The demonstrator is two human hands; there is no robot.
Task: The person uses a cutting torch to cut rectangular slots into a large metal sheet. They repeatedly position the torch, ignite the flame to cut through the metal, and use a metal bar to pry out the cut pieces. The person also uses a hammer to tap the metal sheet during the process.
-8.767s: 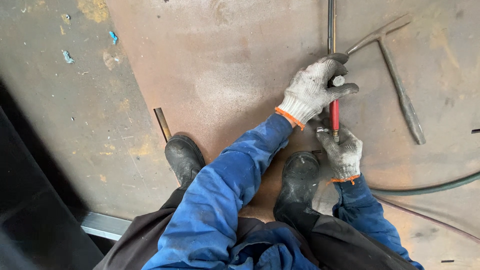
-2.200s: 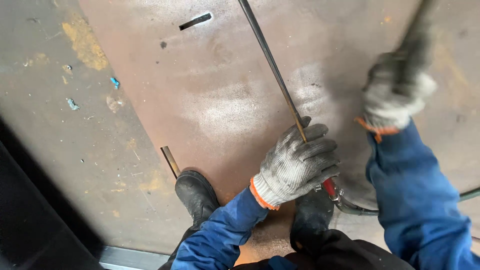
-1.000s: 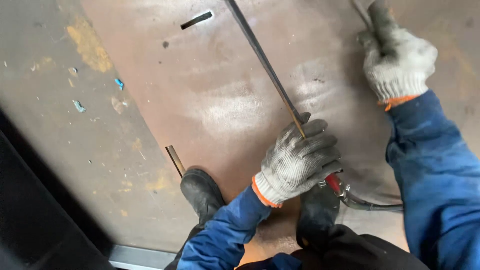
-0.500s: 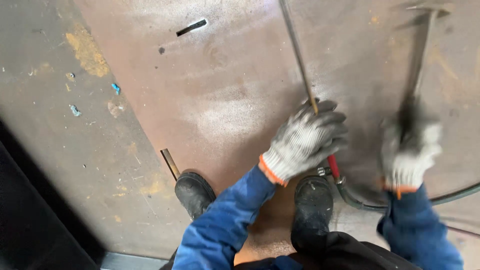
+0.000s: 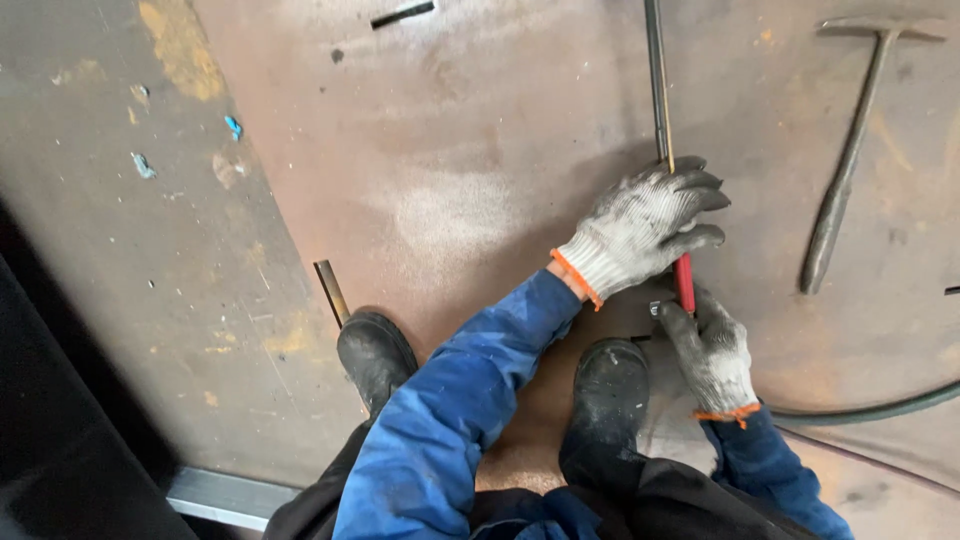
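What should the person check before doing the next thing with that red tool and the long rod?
1. Left hand steady on the long rod: ok, the glove rests over its near end.
2. Right hand has a grip on the red tool: ok, its fingers touch the lower end.
3. Both hands gloved: ok.
4. Hammer out of the way: ok, it lies apart on the metal plate, held by no hand.
5. Boots away from the work spot: not ok, one toe sits close beside the hands.
6. Rod tip lined up under the glove: cannot tell, it is hidden.
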